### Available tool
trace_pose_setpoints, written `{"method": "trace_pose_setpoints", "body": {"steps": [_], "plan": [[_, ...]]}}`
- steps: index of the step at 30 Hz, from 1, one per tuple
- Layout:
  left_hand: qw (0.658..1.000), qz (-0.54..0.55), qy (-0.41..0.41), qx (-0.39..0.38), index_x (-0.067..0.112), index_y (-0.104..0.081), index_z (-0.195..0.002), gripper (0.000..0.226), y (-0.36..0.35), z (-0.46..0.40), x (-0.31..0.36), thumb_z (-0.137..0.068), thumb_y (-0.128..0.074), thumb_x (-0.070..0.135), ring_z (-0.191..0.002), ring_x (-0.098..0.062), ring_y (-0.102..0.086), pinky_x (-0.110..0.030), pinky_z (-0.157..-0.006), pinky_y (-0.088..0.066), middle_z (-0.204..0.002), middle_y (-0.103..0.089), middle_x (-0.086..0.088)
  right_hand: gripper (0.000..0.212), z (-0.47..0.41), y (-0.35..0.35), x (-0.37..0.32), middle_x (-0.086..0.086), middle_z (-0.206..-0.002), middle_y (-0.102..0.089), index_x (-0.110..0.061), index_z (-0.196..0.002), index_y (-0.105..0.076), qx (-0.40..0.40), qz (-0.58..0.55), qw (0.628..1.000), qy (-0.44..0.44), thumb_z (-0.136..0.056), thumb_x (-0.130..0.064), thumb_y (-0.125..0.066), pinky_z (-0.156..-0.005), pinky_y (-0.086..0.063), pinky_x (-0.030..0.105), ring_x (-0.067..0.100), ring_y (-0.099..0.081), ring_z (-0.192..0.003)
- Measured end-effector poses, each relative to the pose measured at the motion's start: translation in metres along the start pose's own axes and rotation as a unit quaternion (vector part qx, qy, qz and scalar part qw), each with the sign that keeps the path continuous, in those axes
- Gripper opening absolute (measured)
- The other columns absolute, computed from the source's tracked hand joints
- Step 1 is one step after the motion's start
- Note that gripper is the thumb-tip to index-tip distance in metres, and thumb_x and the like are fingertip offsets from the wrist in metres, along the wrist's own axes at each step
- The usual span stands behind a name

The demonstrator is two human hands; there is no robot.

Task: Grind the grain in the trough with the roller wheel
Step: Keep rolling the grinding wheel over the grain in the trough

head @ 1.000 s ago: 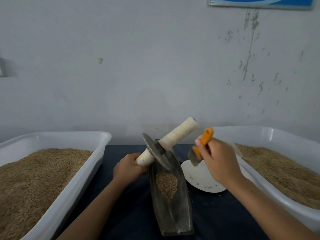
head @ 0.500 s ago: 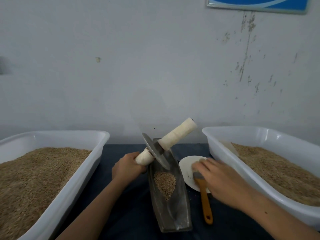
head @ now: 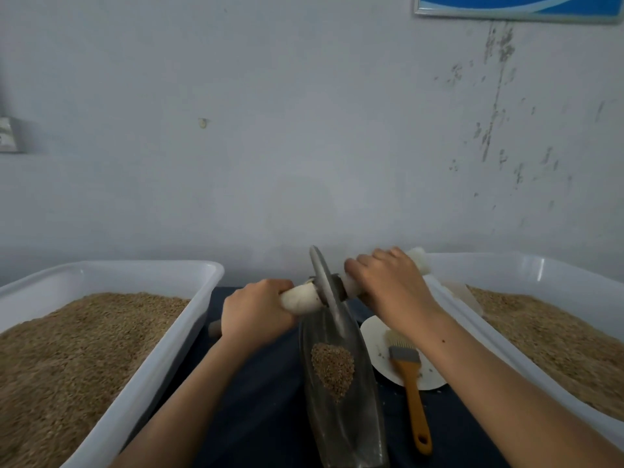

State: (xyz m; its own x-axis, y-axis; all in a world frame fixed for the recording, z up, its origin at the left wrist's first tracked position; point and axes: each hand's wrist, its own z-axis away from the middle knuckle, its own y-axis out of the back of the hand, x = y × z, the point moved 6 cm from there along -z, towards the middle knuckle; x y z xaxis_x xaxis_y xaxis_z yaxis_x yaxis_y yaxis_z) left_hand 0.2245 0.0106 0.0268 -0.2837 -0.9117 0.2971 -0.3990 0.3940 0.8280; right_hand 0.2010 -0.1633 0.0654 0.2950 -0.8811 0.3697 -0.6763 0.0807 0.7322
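Hands grip a roller wheel (head: 326, 288) by its white handle: left hand (head: 256, 310) curled round the left end, right hand (head: 388, 285) wrapped over the right end. Its metal disc stands in the far end of a dark, boat-shaped trough (head: 344, 420). Grain (head: 332, 369) lies heaped mid-trough (just nearer than the disc). Beside the trough on the right, an orange-handled brush (head: 410, 383) rests on a white plate (head: 374, 342).

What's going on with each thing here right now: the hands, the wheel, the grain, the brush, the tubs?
Left hand: grips the left handle.
Right hand: rests over the right handle.
Roller wheel: upright, at the trough's far end.
Trough: holds a small grain pile.
Brush: lying on the white plate.
Tubs: filled with grain.
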Motion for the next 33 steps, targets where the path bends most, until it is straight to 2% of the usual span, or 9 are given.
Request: {"method": "trace_pose_setpoints", "body": {"steps": [2,5,8,12,16,19,22,28,33], "plan": [[1.0,-0.015,-0.017,-0.015,0.037,-0.052,-0.074,0.008,-0.003,0.0,0.01,-0.073,-0.06,0.035,-0.073,-0.015,-0.059,-0.026,-0.058,-0.037,-0.071,-0.06,0.011,0.024,0.002,-0.006,0.006,-0.001,-0.101,-0.061,-0.019,-0.105,-0.049,-0.043,0.005,0.999,-0.017,-0.084,-0.011,-0.056,-0.071,-0.026,0.031,0.024,-0.056,-0.095],[0.997,-0.06,-0.04,-0.016,0.038,-0.053,-0.078,0.006,-0.005,-0.003,0.016,-0.075,-0.058,0.036,-0.077,-0.016,-0.06,-0.027,-0.06,-0.035,-0.079,-0.063,0.009,0.017,0.013,-0.019,0.009,-0.002,-0.103,-0.06,-0.02,-0.103,-0.044,-0.075,-0.019,0.996,-0.047,-0.09,-0.02,-0.054,-0.068,-0.025,0.03,0.023,-0.056,-0.095],[0.994,-0.093,-0.052,-0.034,0.034,-0.051,-0.074,0.008,-0.008,-0.004,0.012,-0.075,-0.058,0.038,-0.074,-0.014,-0.059,-0.026,-0.059,-0.035,-0.076,-0.062,0.008,0.016,0.021,-0.033,0.003,-0.001,-0.109,-0.061,-0.021,-0.108,-0.046,-0.083,-0.066,0.993,-0.055,-0.094,-0.027,-0.053,-0.067,-0.027,0.029,0.023,-0.058,-0.098],[0.99,-0.108,-0.053,-0.067,0.035,-0.05,-0.075,0.009,-0.014,-0.001,0.005,-0.076,-0.06,0.037,-0.07,-0.009,-0.051,-0.023,-0.055,-0.028,-0.072,-0.055,0.012,0.015,0.022,-0.045,-0.005,-0.001,-0.108,-0.062,-0.02,-0.107,-0.047,-0.093,-0.109,0.989,-0.047,-0.094,-0.023,-0.053,-0.07,-0.03,0.028,0.022,-0.058,-0.098],[0.988,-0.092,-0.057,-0.111,0.038,-0.051,-0.078,0.014,-0.021,-0.002,0.0,-0.075,-0.065,0.038,-0.076,-0.009,-0.054,-0.025,-0.064,-0.035,-0.079,-0.059,0.012,0.015,0.02,-0.052,-0.006,0.002,-0.106,-0.062,-0.019,-0.107,-0.047,-0.133,-0.117,0.983,-0.048,-0.093,-0.018,-0.052,-0.072,-0.035,0.03,0.024,-0.058,-0.098],[0.987,-0.09,-0.061,-0.122,0.036,-0.056,-0.083,0.015,-0.025,-0.001,0.0,-0.073,-0.066,0.036,-0.076,-0.009,-0.053,-0.025,-0.064,-0.035,-0.079,-0.057,0.012,0.022,0.022,-0.055,-0.004,0.003,-0.104,-0.059,-0.018,-0.109,-0.047,-0.16,-0.136,0.977,-0.047,-0.09,-0.008,-0.051,-0.074,-0.04,0.032,0.024,-0.057,-0.098],[0.986,-0.096,-0.071,-0.119,0.035,-0.06,-0.092,0.021,-0.028,-0.002,0.002,-0.073,-0.067,0.037,-0.075,-0.008,-0.05,-0.026,-0.064,-0.035,-0.078,-0.054,0.013,0.024,0.027,-0.056,-0.001,0.0,-0.103,-0.055,-0.019,-0.104,-0.045,-0.166,-0.156,0.972,-0.053,-0.087,-0.005,-0.053,-0.072,-0.036,0.028,0.021,-0.055,-0.097],[0.98,-0.13,-0.072,-0.135,0.034,-0.06,-0.101,0.027,-0.033,-0.002,0.001,-0.074,-0.066,0.038,-0.075,-0.009,-0.048,-0.027,-0.067,-0.035,-0.081,-0.053,0.013,0.025,0.033,-0.059,0.002,0.003,-0.102,-0.059,-0.019,-0.106,-0.043,-0.197,-0.124,0.97,-0.07,-0.088,-0.008,-0.055,-0.07,-0.034,0.028,0.019,-0.055,-0.088],[0.979,-0.139,-0.064,-0.138,0.031,-0.06,-0.107,0.029,-0.039,-0.007,0.002,-0.079,-0.063,0.038,-0.083,-0.011,-0.055,-0.027,-0.072,-0.039,-0.095,-0.063,0.007,0.023,0.026,-0.063,0.001,0.004,-0.101,-0.057,-0.02,-0.101,-0.036,-0.217,-0.113,0.968,-0.06,-0.09,-0.006,-0.052,-0.074,-0.031,0.028,0.018,-0.049,-0.085]]}}
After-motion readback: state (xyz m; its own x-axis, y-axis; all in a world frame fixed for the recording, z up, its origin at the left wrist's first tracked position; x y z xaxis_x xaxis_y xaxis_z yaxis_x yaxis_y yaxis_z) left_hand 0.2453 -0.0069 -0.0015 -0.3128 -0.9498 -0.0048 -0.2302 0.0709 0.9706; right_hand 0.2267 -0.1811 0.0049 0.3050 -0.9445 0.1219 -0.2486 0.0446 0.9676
